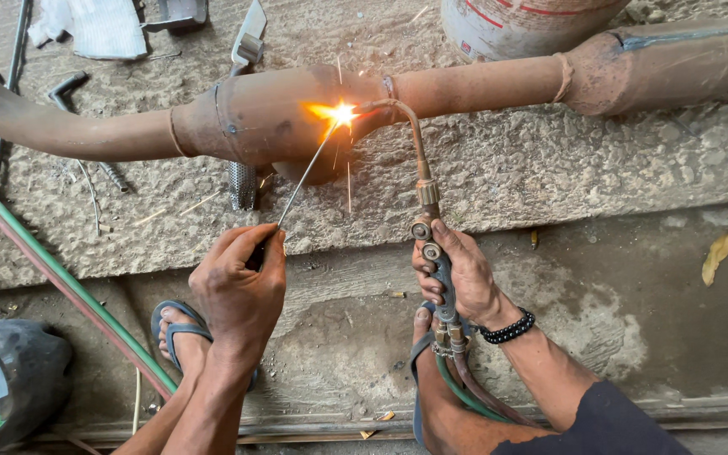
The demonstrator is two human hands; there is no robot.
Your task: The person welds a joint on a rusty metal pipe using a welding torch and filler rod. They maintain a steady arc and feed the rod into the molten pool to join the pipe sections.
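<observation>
Two bare hands weld a rusty exhaust pipe on a concrete ledge.

The left hand [240,282] has its grip closed tight, fingers pinched on the near end of a thin filler rod [305,177] whose far tip meets the bright flame [340,112] on the exhaust pipe [482,84]. The right hand [463,274] is wrapped shut around the handle of the gas torch [425,198], thumb by its valves; the curved nozzle reaches the same glowing spot. The pipe lies across the ledge [549,168], parallel to its near edge. Glare hides the weld point itself. Both pipe ends are cut off by the frame, and the torch hoses [465,392] vanish behind the right forearm.
</observation>
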